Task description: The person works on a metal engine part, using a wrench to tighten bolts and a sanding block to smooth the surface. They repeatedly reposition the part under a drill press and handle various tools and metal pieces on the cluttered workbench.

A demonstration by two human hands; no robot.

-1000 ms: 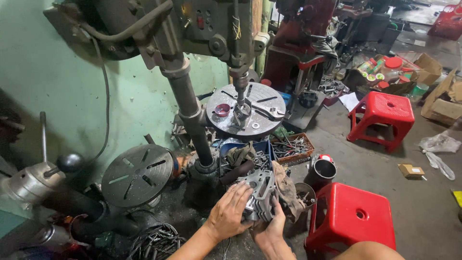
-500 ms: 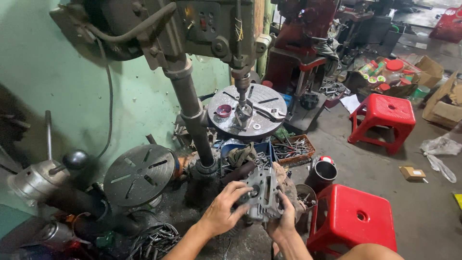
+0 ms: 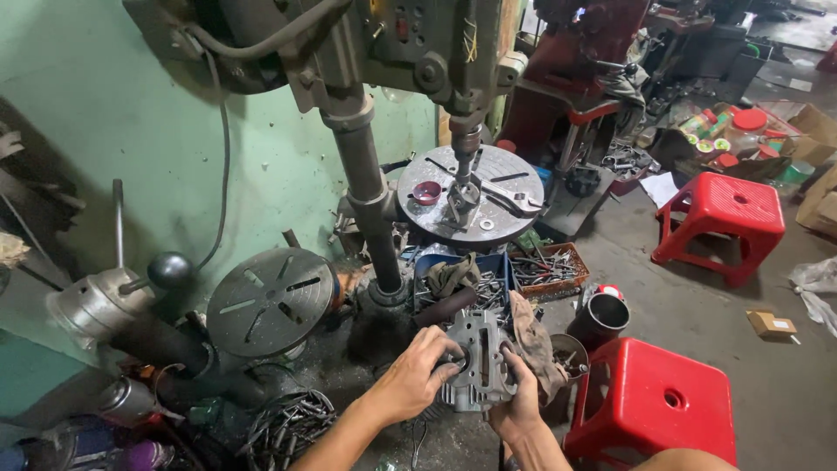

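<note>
Grey cast-metal engine part, finned and with a round bore in the middle, sits low in front of the drill press column, held above the cluttered floor between both hands. Left hand wraps its fingers over the casting's left edge, thumb near the bore, closed firmly on it. Right hand clamps the right lower corner, fingers curled round the rim.

To handle it well, I judge the grip should stay on the solid outer edges (not the thin fins), with the casting kept level and both palms sharing the weight, since it looks heavy and sharp-edged.

Counted: one casting; two round slotted drill tables, the upper one under the spindle and a lower one to the left; two red plastic stools, the near stool just beside the right hand and the far stool well apart; one blue bin of scrap just behind the casting; one dark metal can; one small cardboard box on the floor.
</note>
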